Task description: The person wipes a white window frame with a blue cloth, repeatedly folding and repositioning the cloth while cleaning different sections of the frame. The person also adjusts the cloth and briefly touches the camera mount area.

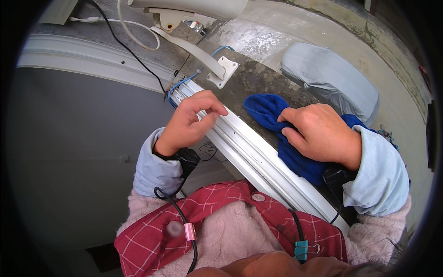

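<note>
My right hand grips a dark blue cloth, thumb and forefinger pinching its folds. The cloth lies bunched over the dark stone ledge and against the white window frame, and some of it shows behind my wrist. My left hand is over the frame's upper end, its fingers curled in and thumb close to forefinger. Whatever may be between those fingertips is too hidden to make out. Grooved tracks run along the white frame, which slants from upper left to lower right.
A white camera on a bracket is fixed to the ledge beyond my left hand. Black, white and blue cables run near the frame's corner. Far below stands a vehicle under a grey cover. A dark grey pane fills the left.
</note>
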A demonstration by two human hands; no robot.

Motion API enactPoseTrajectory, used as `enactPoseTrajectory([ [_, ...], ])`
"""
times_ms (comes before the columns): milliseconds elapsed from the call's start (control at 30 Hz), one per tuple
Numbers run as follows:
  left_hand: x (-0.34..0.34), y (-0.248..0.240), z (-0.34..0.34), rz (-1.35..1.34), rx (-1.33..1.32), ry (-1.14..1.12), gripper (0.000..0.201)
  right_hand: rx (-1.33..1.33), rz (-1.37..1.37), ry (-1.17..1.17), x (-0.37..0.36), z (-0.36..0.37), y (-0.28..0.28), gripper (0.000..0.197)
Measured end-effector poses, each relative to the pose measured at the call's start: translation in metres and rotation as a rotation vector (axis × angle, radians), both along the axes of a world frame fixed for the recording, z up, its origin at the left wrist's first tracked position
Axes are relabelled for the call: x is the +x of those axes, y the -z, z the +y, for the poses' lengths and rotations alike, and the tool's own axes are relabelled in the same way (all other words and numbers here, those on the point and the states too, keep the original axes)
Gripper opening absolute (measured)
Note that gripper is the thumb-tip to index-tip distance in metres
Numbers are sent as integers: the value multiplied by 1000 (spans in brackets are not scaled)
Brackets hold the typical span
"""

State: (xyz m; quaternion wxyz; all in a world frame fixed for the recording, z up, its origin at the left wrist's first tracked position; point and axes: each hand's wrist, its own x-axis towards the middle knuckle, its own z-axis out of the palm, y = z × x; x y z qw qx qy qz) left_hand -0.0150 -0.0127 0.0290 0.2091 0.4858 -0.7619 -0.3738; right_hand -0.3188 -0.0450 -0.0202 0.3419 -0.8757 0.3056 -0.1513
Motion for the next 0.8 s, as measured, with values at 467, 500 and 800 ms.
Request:
enactPoseTrajectory([
  [467, -48, 18, -16, -133, -147, 130, 26, 102, -346, -23, 7, 10, -1, 30],
  [500, -46, 18, -19, -86, -85, 99, 24, 114, -310, -14, 7, 9, 1, 31],
  [800, -38, -1, -25, -92, -261, 210, 19, -122, -389, 250, 8, 6, 6, 31],
])
